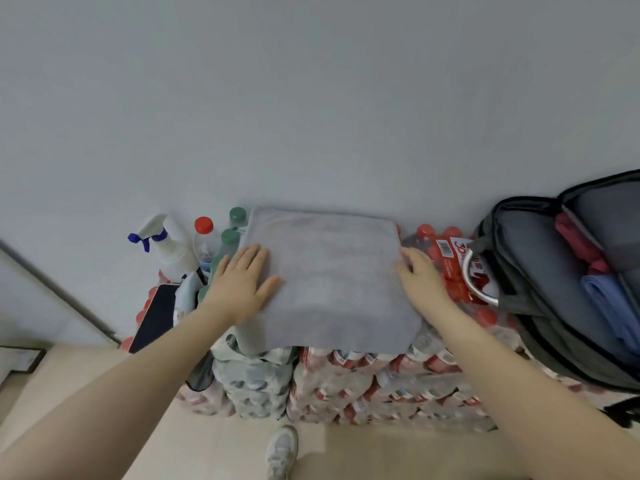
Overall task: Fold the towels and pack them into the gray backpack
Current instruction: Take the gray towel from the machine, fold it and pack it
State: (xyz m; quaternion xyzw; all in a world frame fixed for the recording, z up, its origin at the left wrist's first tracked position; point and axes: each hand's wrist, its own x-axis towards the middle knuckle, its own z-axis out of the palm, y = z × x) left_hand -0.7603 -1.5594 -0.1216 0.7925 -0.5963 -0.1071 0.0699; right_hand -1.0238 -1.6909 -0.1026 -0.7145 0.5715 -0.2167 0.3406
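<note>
A grey towel (329,275), folded into a rough square, lies flat on top of stacked packs of bottled water. My left hand (242,282) rests palm down on its left edge, fingers spread. At the towel's right edge my right hand (420,275) touches the cloth with curled fingers; whether it pinches the edge is unclear. The gray backpack (530,289) lies open at the right, apart from both hands. Inside it I see a red towel (578,247) and a blue towel (609,306).
Shrink-wrapped packs of red-capped bottles (381,382) form the work surface against a pale wall. At the left stand a white spray bottle (169,251), a red-capped bottle (204,237) and green-capped bottles (230,237). A dark flat object (152,317) leans there. A white shoe (282,452) is on the floor below.
</note>
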